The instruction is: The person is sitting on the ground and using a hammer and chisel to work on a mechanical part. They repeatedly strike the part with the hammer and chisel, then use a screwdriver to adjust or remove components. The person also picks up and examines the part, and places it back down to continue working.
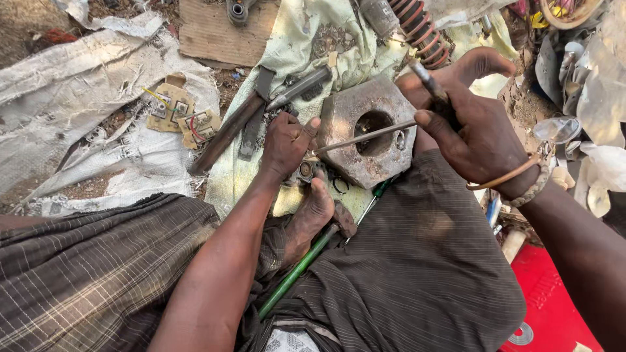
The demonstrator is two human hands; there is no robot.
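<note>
A heavy octagonal metal block (352, 114) with a round central hole lies on a pale cloth in front of me. My left hand (287, 142) grips a small round metal part beside the block's left edge, by my bare foot (316, 208). My right hand (473, 127) is closed on a tool handle, and a thin metal rod (365, 138) runs from it across the block's hole toward my left hand. A brown band and a braided bracelet circle my right wrist.
A green-handled hammer (297, 270) lies between my legs. Dark flat metal bars (228, 130) and circuit boards (189, 120) lie left on torn sacking. A red-coiled shock absorber (424, 32) sits behind the block. Scrap lies at right, a red panel (544, 306) lower right.
</note>
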